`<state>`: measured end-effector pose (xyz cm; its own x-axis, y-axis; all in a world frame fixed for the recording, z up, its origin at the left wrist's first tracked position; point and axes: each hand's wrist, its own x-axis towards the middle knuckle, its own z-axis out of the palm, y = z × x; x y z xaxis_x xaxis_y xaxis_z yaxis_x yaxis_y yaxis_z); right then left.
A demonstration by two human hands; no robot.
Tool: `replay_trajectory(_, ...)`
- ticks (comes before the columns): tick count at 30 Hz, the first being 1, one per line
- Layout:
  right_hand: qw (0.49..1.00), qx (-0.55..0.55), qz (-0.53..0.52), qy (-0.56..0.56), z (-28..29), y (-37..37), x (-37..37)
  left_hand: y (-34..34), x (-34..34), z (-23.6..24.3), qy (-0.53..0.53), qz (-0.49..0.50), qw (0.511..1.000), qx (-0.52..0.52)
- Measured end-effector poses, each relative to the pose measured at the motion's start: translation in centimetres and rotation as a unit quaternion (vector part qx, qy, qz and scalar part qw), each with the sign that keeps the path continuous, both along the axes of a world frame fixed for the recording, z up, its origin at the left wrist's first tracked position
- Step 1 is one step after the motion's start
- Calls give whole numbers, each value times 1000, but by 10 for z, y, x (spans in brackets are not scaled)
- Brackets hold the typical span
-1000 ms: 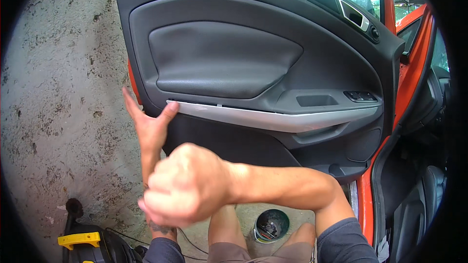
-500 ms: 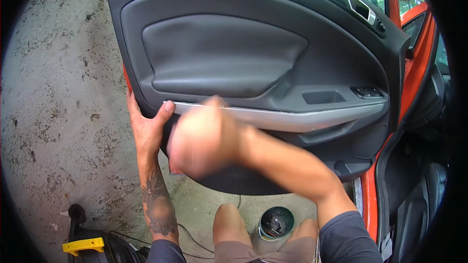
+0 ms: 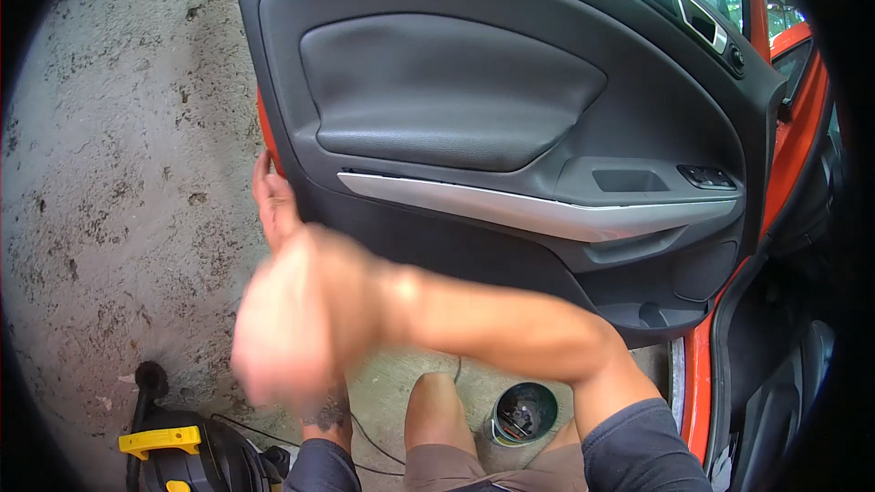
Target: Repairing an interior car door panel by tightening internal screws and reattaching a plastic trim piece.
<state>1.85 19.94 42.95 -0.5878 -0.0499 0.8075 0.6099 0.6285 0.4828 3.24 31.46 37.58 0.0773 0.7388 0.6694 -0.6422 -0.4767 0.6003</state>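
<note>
An opened car door (image 3: pixel 437 91) with a dark grey inner panel fills the upper middle. Across it runs a silver trim strip (image 3: pixel 510 207), with a dark gap showing above its left end. At the door's lower left edge, my left hand (image 3: pixel 276 205) is wrapped on the rim, its fingers on the outer side; my other hand hides part of it. My right hand (image 3: pixel 296 314) is smeared by motion in front of my left wrist, clear of the panel. Whether it holds anything cannot be made out.
Between my knees stands a dark bucket (image 3: pixel 524 412) with small items in it. A black vacuum cleaner with a yellow handle (image 3: pixel 159 442) is at the lower left, and a cable (image 3: pixel 378 442) crosses the floor. The orange door sill (image 3: pixel 700 392) lies at the right.
My right hand has swung left and down from the trim strip, uncovering its left end. My left thumb has come off that end. The door appears shifted right and up in view.
</note>
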Motion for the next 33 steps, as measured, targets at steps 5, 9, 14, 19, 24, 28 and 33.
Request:
replay_trajectory(5,993,-79,-86,-1,-29,10,4,33,44,-33,170,-283,908,-257)
replay_trajectory(9,997,-64,-40,-35,-9,-26,-46,78,38,-51,162,-173,965,-114)
replay_trajectory(14,948,-71,-305,55,-1,-61,0,106,48,-74,123,-212,968,-61)
replay_trajectory(19,854,-36,-518,24,19,-80,49,82,53,-64,40,-204,976,-71)
replay_trajectory(24,822,-63,-560,-77,35,-76,49,85,41,-53,39,-186,980,-56)
replay_trajectory(28,806,-48,-579,-116,34,-72,55,79,42,-49,45,-214,974,-50)
replay_trajectory(33,806,-47,-579,-109,30,-62,55,78,41,-51,30,-221,971,-88)
